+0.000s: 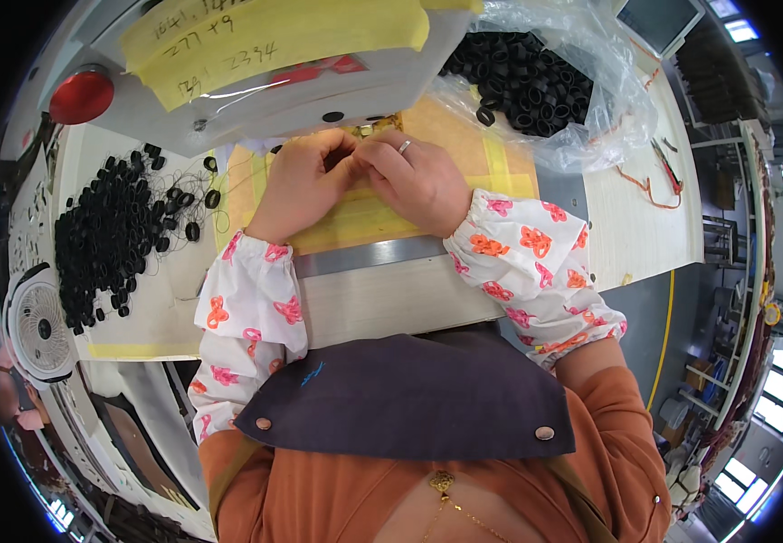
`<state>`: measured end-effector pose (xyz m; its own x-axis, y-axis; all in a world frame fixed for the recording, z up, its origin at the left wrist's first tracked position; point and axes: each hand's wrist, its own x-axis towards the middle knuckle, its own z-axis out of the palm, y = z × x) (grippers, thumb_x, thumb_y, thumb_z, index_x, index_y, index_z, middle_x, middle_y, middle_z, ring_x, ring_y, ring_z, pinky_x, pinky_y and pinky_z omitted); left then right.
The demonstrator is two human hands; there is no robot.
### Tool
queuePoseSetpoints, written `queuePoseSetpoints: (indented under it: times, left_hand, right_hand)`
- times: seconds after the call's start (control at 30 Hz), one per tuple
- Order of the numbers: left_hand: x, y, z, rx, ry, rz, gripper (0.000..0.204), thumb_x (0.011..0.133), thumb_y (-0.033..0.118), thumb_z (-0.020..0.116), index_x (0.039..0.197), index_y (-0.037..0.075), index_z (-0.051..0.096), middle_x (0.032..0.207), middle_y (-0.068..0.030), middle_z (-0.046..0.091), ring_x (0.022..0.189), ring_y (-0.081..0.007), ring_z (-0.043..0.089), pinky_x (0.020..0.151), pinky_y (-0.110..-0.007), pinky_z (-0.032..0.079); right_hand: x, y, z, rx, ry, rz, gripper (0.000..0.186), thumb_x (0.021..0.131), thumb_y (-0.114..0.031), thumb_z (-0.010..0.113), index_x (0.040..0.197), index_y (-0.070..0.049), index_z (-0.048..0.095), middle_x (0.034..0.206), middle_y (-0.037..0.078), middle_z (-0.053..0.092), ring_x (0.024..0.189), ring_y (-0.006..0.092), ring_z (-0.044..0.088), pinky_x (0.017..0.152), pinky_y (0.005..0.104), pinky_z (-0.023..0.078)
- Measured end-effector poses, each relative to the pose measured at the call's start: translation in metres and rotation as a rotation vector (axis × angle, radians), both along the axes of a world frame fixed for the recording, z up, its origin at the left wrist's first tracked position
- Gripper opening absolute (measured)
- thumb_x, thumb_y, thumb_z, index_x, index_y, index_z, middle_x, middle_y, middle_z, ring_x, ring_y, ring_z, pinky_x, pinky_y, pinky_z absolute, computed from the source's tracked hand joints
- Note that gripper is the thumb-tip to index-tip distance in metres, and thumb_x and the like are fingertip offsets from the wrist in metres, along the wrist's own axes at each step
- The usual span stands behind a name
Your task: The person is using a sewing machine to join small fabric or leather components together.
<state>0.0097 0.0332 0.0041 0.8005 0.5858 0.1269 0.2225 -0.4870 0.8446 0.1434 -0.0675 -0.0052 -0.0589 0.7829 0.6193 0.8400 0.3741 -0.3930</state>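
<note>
Close together under the white machine head (pixel 346 90), my two hands meet at the fingertips. My left hand (pixel 303 185) is closed, its thumb and fingers pinched toward the right. The curled fingers of my right hand (pixel 420 184), one wearing a ring, press against the left fingertips. Whatever lies between them is hidden or too small to make out. Both hands are over the yellow-taped work surface (pixel 355 226). To the left lies a pile of small black rings (pixel 111 226) with loose threads. An open clear plastic bag (pixel 604 109) at the far right holds more black rings (pixel 536 86).
A red round knob (pixel 82 95) sits at the machine's left, and yellow paper (pixel 274 45) covers its front. Small snips (pixel 667 166) and an orange cord (pixel 649 192) lie on the right. A white fan (pixel 41 328) stands beyond the table's left edge.
</note>
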Motion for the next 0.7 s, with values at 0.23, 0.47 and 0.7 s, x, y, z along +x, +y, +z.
queuePoseSetpoints:
  times: [0.23, 0.47, 0.7]
  left_hand:
    - [0.003, -0.006, 0.004, -0.05, 0.042, 0.111, 0.016, 0.074, 0.016, 0.062, 0.081, 0.002, 0.062, 0.065, -0.0095, 0.059, 0.057, -0.0162, 0.056, 0.056, -0.027, 0.043]
    - [0.005, -0.009, -0.007, 0.086, -0.026, 0.253, 0.021, 0.074, 0.022, 0.063, 0.082, 0.003, 0.065, 0.065, -0.009, 0.062, 0.057, -0.0191, 0.059, 0.055, -0.027, 0.044]
    - [0.012, -0.004, -0.011, 0.167, 0.072, 0.328, 0.026, 0.074, 0.03, 0.061, 0.082, 0.006, 0.067, 0.066, -0.0088, 0.063, 0.06, -0.0233, 0.06, 0.057, -0.031, 0.045]
  right_hand:
    - [0.0, 0.003, -0.003, -0.13, 0.457, -0.11, 0.018, 0.069, 0.001, 0.062, 0.085, -0.001, 0.054, 0.074, 0.009, 0.06, 0.062, 0.0205, 0.06, 0.054, 0.0293, 0.048]
    - [0.006, 0.009, 0.0, -0.199, 0.517, -0.174, 0.013, 0.07, -0.002, 0.064, 0.081, 0.001, 0.059, 0.072, 0.01, 0.061, 0.061, 0.0174, 0.059, 0.056, 0.0262, 0.048]
    - [0.009, 0.016, -0.007, -0.099, 0.446, -0.219, 0.008, 0.069, -0.002, 0.062, 0.076, 0.001, 0.059, 0.069, 0.012, 0.059, 0.062, 0.0242, 0.058, 0.055, 0.0315, 0.046]
